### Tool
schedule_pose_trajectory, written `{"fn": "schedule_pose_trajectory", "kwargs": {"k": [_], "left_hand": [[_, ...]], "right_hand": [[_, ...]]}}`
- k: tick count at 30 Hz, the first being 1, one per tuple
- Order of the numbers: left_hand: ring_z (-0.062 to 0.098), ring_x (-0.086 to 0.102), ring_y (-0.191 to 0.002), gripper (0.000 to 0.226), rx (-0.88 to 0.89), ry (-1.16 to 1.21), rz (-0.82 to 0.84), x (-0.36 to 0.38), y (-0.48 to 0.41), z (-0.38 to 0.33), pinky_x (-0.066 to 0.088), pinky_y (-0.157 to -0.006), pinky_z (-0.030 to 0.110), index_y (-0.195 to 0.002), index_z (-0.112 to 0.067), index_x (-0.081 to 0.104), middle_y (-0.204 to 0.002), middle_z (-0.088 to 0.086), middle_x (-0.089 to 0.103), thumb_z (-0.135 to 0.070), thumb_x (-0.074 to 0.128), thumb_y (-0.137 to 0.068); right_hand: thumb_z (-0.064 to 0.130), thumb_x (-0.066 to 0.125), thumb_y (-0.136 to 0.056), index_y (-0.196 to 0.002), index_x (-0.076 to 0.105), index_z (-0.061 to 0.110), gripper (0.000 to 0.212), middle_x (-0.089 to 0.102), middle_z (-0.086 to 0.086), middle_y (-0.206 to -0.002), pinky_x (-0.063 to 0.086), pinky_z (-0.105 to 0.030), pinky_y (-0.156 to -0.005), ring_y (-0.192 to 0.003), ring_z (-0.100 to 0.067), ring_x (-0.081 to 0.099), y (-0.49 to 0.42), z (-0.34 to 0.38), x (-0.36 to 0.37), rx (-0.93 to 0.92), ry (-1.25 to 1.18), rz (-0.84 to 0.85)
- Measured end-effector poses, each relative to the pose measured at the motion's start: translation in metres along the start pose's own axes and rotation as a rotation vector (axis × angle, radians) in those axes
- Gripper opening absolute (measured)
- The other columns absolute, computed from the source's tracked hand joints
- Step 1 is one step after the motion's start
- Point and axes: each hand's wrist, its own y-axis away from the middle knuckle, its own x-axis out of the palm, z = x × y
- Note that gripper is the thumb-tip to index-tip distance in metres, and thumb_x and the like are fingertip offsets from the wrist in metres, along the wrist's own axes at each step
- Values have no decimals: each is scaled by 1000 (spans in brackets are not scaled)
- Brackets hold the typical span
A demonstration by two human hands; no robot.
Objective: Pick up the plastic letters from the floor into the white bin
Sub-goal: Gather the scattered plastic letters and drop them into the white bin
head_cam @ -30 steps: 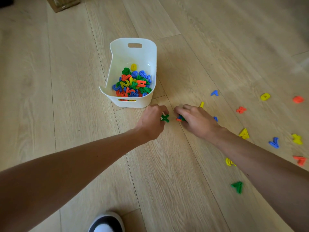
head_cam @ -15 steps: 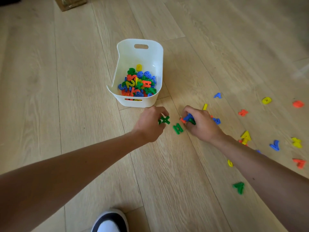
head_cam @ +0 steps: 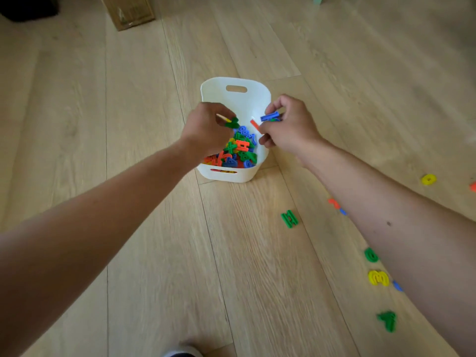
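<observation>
- The left hand (head_cam: 203, 132) hovers over the left side of the white bin (head_cam: 235, 81). Its fingers are curled round a green plastic letter (head_cam: 232, 122) and a thin yellow piece (head_cam: 223, 117), and both stick out past the fingertips above the bin's inside.
- The right hand (head_cam: 291, 124) is above the bin's right rim. Its fingers and thumb pinch a blue letter (head_cam: 269, 116), with a bit of green showing just beneath it. An orange-red piece (head_cam: 255, 124) juts from the same grip toward the bin's middle.
- Below the two hands, a heap of blue, green, orange and yellow letters (head_cam: 240, 150) lies in the near half of the bin. The left wrist hides part of it.
- On the wooden floor (head_cam: 154, 253), a green H (head_cam: 289, 219) lies near the bin, between the two forearms.
- Further right along the right forearm lie a green round letter (head_cam: 371, 255), a yellow 3 (head_cam: 378, 278) just beside it, and a green piece (head_cam: 387, 320) that is too blurred to read.
- A yellow ring-shaped piece (head_cam: 428, 179) lies well apart at the right.
- Small orange (head_cam: 334, 203) and blue (head_cam: 398, 286) bits show at the edge of the arm.
- A cardboard box (head_cam: 128, 11) stands at the top.
</observation>
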Motion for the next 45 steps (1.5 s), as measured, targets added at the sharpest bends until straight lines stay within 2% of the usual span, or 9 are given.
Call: {"fn": "schedule_pose_trajectory", "kwargs": {"k": [5,10,16,21,25,30,33,39,45], "left_hand": [[20,65,-92,33,-65,-18,13,-6,-24,22,46,-61,22,-115,-22,70,-112,2,68,-9,60,-87],[18,64,-105,35,-15,-36,-39,-6,-32,27,51,-82,25,-118,-16,70,-116,1,69,-8,53,-88],[10,66,-93,33,153,38,-154,-7,-23,-6,46,-77,18,-113,-14,71,-109,-2,70,-7,55,-86],[6,65,-84,27,442,102,-60,9,31,-69,49,-76,8,-102,-11,72,-95,-5,70,-3,54,-84],[13,64,-71,18,575,11,122,56,67,-65,54,-73,28,-93,-13,71,-80,-4,67,-6,59,-82],[24,56,-110,29,516,-547,431,125,97,-15,51,-89,40,-118,-24,62,-115,3,59,-28,60,-89],[23,50,-114,30,516,-687,434,147,104,6,56,-84,40,-122,-21,58,-122,4,51,-30,59,-94],[23,52,-106,26,549,-657,399,165,105,9,53,-87,35,-116,-18,62,-117,4,52,-15,64,-91],[27,56,-108,40,559,-493,343,192,68,-38,45,-88,32,-125,-18,56,-119,8,55,-10,64,-87]], "right_hand": [[1,59,-86,-89,59,19,18,60,-13,-113,63,-34,-62,-74,-28,74,-30,7,23,173,-20,42],[-1,33,-90,-113,64,21,45,59,-10,-120,63,-34,-66,-69,-24,72,-38,12,27,201,74,129],[-5,29,-90,-111,63,19,47,57,-12,-120,63,-37,-75,-84,-29,75,-29,43,5,165,132,260],[-3,34,-88,-99,67,16,40,63,-12,-98,60,-32,-68,-76,-23,72,-1,60,-67,65,326,339],[3,48,-92,-101,66,16,24,66,-10,-91,54,-30,-61,-74,-19,67,30,19,-115,90,322,267],[6,66,-77,-95,68,19,22,69,-7,-82,52,-36,-73,-74,-21,65,76,-87,-144,162,418,211],[4,72,-74,-103,69,13,31,64,-6,-88,51,-33,-81,-83,-21,63,85,-131,-147,101,546,170],[27,70,-78,-117,58,22,41,52,-7,-117,50,-44,-90,-115,-30,55,74,-163,-136,9,739,113],[39,68,-81,-106,59,22,32,49,-5,-110,45,-38,-69,-108,-30,55,70,-176,-118,-69,861,12]]}}
